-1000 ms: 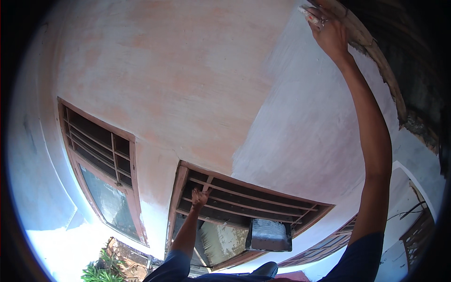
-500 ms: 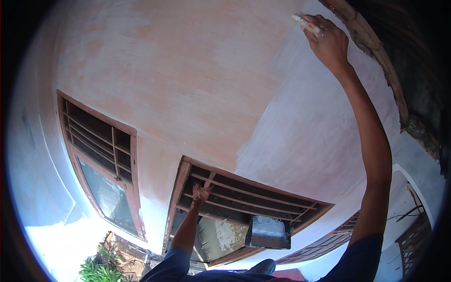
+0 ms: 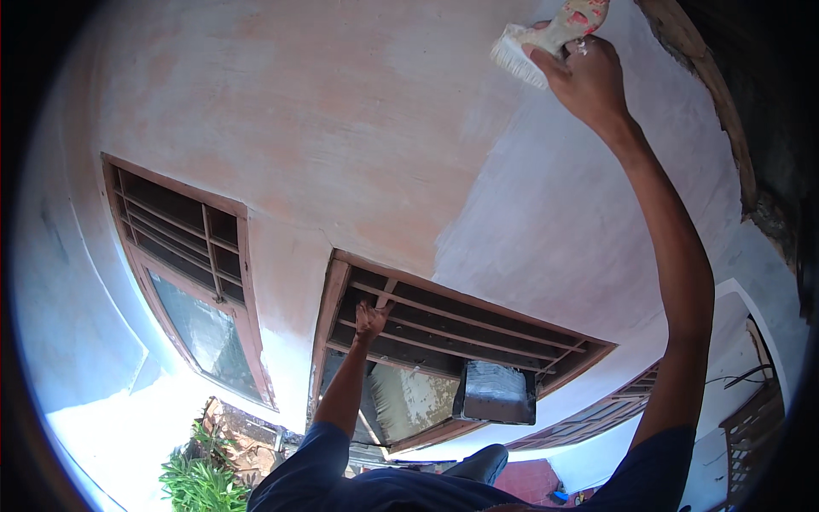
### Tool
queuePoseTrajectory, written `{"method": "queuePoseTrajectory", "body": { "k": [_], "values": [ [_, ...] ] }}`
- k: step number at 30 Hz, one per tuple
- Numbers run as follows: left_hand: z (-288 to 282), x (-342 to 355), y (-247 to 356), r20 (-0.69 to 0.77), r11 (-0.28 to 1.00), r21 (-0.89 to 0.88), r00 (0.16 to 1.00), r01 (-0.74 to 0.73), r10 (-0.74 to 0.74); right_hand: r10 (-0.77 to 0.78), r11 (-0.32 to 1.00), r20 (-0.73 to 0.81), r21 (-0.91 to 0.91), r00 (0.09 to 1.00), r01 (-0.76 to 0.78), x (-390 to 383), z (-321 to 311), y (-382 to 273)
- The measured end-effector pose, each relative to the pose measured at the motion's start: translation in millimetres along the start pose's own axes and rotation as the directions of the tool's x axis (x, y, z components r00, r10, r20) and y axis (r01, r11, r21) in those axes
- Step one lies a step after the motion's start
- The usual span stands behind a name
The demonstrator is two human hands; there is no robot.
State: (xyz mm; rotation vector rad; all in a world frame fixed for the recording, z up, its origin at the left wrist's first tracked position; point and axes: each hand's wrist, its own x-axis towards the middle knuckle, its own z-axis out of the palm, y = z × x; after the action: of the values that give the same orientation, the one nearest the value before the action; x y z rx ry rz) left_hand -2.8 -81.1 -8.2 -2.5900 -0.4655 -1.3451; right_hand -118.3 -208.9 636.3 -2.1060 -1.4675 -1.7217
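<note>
High on the right, my right hand (image 3: 590, 78) is closed around a wide paintbrush (image 3: 556, 32). Its white-coated bristles point left and down, and red marks show on the pale handle. White paint smears sit on the fingers. The brush is near the border between the pinkish wall (image 3: 367, 111) and the whitish painted part (image 3: 546, 205). Lower down, my left hand (image 3: 370, 320) is closed on a bar (image 3: 388, 292) of the window grille. A black paint container (image 3: 499, 410), coated white inside, rests against the lower right of this grille.
Another barred window (image 3: 179, 256) with a glass pane is on the left. A rough roof edge (image 3: 708, 94) runs along the upper right. Far below are green plants (image 3: 200, 478) and a red floor (image 3: 529, 485). An arched opening (image 3: 746, 341) stands at the right.
My right hand has turned the brush, so its handle now points up and its bristles show at the left. My left hand stays on the grille; the view has shifted slightly.
</note>
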Motion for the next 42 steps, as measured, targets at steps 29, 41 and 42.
{"method": "queuePoseTrajectory", "body": {
  "k": [29, 41, 42],
  "values": [
    [-30, 10, 2, 0.178, 0.979, 0.203, 0.984, -0.034, -0.003, -0.262, 0.963, -0.424, -0.056, 0.867, 0.263, -104, 26, -29],
    [125, -42, -26, 0.02, 0.66, -0.715, 0.95, 0.23, -0.31, -0.208, 0.892, 0.178, 0.439, 0.962, 0.111, -280, 89, -144],
    [124, -44, -29, 0.004, 0.743, -0.632, 0.959, 0.222, -0.284, -0.171, 0.87, 0.201, 0.491, 0.965, 0.052, -277, 85, -140]
  ]
}}
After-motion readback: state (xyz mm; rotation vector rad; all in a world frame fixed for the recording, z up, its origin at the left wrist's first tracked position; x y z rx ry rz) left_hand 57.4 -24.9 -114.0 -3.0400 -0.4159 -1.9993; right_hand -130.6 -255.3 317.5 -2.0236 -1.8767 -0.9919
